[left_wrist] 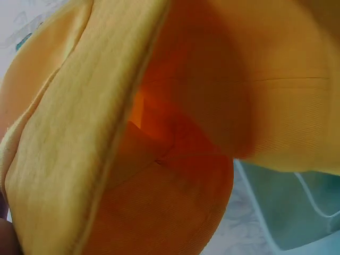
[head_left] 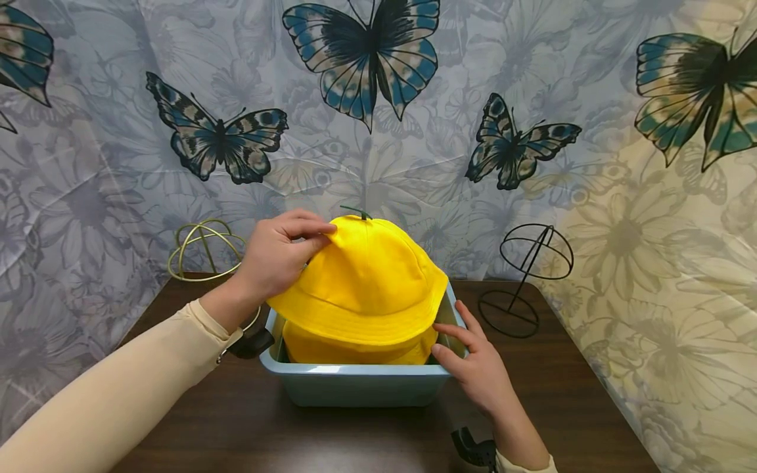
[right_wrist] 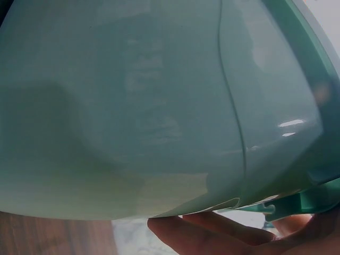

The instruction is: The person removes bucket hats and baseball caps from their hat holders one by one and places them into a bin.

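My left hand [head_left: 280,253] pinches the crown of a yellow bucket hat [head_left: 372,282] near its top, where a small green stem-like tip stands up. In the left wrist view the hat's brim [left_wrist: 79,138] and its orange-shaded inside fill much of the picture. Under this hat, a second yellow hat [head_left: 355,351] sits in a pale blue-green plastic basin [head_left: 361,384], mostly covered. Over the basin's right rim lies my right hand [head_left: 476,364], fingers extended and close to the hats. The right wrist view has the basin wall [right_wrist: 133,122] with fingers along its edge.
A gold wire hat stand [head_left: 204,246] is behind my left arm on the dark wooden table [head_left: 378,440]. A black wire hat stand [head_left: 517,295] stands right of the basin. Behind hangs a cloth [head_left: 378,171] printed with butterflies and flowers.
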`<state>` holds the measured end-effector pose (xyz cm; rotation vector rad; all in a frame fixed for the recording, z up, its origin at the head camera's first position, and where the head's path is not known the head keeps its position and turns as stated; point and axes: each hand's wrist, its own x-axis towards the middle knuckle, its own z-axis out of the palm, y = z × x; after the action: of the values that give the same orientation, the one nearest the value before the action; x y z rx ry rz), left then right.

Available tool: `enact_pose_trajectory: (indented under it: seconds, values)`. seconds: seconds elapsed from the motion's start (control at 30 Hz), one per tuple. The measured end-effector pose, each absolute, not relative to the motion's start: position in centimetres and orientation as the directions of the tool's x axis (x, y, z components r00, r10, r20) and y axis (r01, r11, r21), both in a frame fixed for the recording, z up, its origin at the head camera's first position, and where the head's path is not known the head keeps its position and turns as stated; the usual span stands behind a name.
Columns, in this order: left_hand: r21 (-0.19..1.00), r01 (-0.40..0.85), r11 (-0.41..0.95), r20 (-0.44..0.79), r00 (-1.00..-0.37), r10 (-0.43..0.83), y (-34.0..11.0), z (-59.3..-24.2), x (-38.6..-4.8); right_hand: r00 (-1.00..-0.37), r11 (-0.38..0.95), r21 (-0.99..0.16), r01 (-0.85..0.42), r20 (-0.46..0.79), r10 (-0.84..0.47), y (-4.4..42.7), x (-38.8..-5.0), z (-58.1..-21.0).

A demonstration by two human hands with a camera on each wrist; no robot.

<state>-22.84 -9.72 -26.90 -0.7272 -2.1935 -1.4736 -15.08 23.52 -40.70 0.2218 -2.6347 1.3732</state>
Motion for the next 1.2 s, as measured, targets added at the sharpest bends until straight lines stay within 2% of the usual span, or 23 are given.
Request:
enact_pose_trajectory:
  seconds: [0.33,0.47,0.63,0.83,1.2]
  values:
    - [0.692,0.631,0.350,0.566,-0.776,0.279,-9.4,-29.5,-22.9,-0.976,0.561,-0.802,-0.203,0.213,-0.048,23.4,-14.9,-40.5]
    - [0.698,0.611,0.373,0.541,-0.792,0.284,-9.1,-30.2,-23.0,-0.977,0.554,-0.809,-0.199,0.209,-0.046,23.4,-14.9,-40.6]
    - [0.708,0.557,0.434,0.477,-0.831,0.286,-8.7,-30.5,-22.9,-0.977,0.547,-0.813,-0.199,0.208,-0.046,23.5,-15.0,-40.8]
    - [0.663,0.470,0.582,0.343,-0.883,0.321,-8.6,-30.2,-22.4,-0.977,0.543,-0.815,-0.202,0.210,-0.048,23.4,-15.0,-40.8]
    - [0.541,0.424,0.726,0.223,-0.905,0.362,-9.6,-30.3,-22.2,-0.974,0.545,-0.811,-0.212,0.219,-0.052,23.5,-15.1,-40.8]
